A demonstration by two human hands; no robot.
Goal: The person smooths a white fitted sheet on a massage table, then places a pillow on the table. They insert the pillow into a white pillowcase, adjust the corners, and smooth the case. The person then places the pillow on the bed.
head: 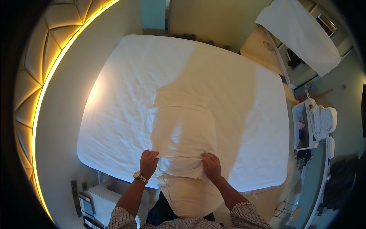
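Note:
A white pillow (191, 197) lies lengthwise in front of me, its near end hanging over the bed edge toward my body. Its far part is covered by a white pillowcase (183, 128), bunched in folds across the middle. My left hand (149, 163) pinches the left side of the case's gathered edge; a metal wristwatch (140, 176) is on that wrist. On the opposite side, my right hand (211, 166) grips the same edge. Under the pillowcase is a mattress (123, 114) with a wrinkled white sheet. The fingertips are partly hidden in the cloth.
A padded headboard panel (37, 63) with a glowing light strip is at left. Near the lower left stands a white bedside cabinet (100, 197) with a telephone (93, 222). White cloth (300, 34) hangs at upper right. Folded linens (323, 121) lie on the right-hand shelf unit.

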